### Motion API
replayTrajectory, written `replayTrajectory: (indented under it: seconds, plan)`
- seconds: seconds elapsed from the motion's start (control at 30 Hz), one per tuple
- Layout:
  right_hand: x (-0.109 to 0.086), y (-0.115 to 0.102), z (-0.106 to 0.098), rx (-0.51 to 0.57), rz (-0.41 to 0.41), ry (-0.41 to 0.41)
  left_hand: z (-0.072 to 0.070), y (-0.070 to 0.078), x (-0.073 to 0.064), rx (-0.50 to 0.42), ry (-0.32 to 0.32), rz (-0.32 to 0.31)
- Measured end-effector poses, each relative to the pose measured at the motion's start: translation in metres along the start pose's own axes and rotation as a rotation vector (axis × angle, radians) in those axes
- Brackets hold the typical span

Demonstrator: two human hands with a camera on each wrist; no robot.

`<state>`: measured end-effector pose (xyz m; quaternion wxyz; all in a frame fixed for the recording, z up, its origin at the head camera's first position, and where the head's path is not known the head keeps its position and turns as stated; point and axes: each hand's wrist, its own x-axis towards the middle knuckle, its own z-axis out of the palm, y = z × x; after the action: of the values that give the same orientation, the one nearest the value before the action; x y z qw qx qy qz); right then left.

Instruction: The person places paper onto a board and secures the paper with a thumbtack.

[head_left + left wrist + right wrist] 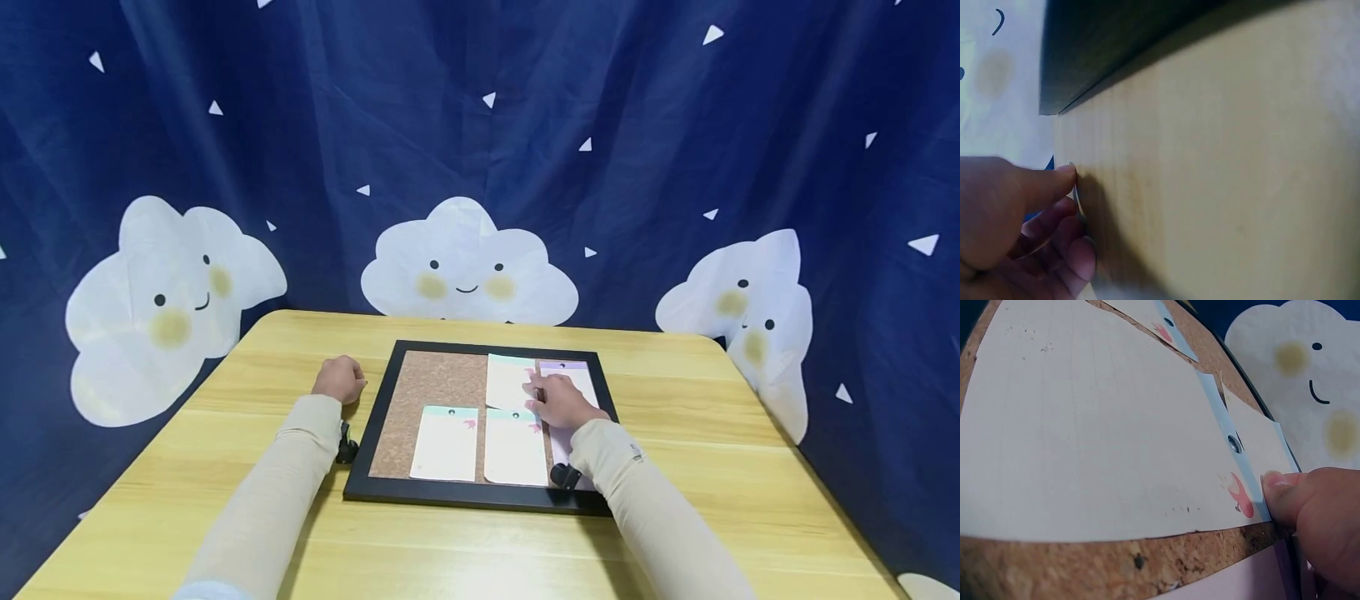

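Note:
On the wooden table lies a black-framed cork board (446, 379) with several note cards. My right hand (564, 402) is over the right edge of the upper middle card (510, 379), its thumb (1282, 497) at the card's side; the other fingertips are largely hidden in the right wrist view. Just below is a pinned card (1104, 425) with a blue strip, a pink mark and a round metal tack (1234, 444). Left of the board, my left hand (340, 380) is low over the table, thumb (1054, 187) and fingers pinching something small and thin, too blurred to name.
Another pinned card (444, 446) lies at the lower left of the cork. Purple-topped cards (577, 375) fill the right column, partly covered by my right hand. The wooden table (675, 383) extends around the frame, and a dark blue curtain (315, 125) hangs behind.

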<state>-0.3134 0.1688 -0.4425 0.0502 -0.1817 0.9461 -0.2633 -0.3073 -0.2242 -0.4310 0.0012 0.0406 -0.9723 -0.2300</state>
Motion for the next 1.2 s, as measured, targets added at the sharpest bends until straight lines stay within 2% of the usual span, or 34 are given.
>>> replayTrajectory:
  seconds: [0.27, 0.4, 0.53, 0.67, 0.77, 0.93, 1.1, 1.2]
  plan:
    - [0.001, 0.001, -0.001, 0.008, -0.025, 0.005, 0.001, 0.000, 0.003, 0.030, -0.010, 0.012]
    - [0.001, 0.000, -0.003, 0.004, 0.004, 0.015, -0.002, 0.004, 0.004, 0.033, 0.000, 0.022]
    - [0.001, 0.000, -0.005, -0.010, 0.003, 0.005, -0.004, 0.005, 0.008, 0.029, -0.042, -0.001]
    - [0.001, 0.000, -0.005, -0.017, -0.015, -0.018, -0.007, 0.005, 0.010, 0.036, -0.077, 0.007]
    - [0.001, -0.001, -0.006, -0.022, -0.008, -0.016, -0.009, 0.008, 0.010, 0.009, -0.085, 0.038]
    - [0.003, -0.003, -0.006, -0.031, -0.018, -0.015, -0.008, 0.019, 0.011, -0.087, -0.085, 0.048]
    - [0.002, -0.003, -0.006, -0.058, 0.002, -0.035, -0.012, 0.040, 0.009, -0.184, -0.069, 0.059]
    - [0.000, -0.002, -0.006, -0.069, -0.001, -0.049, -0.012, 0.054, 0.010, -0.283, -0.076, 0.055]
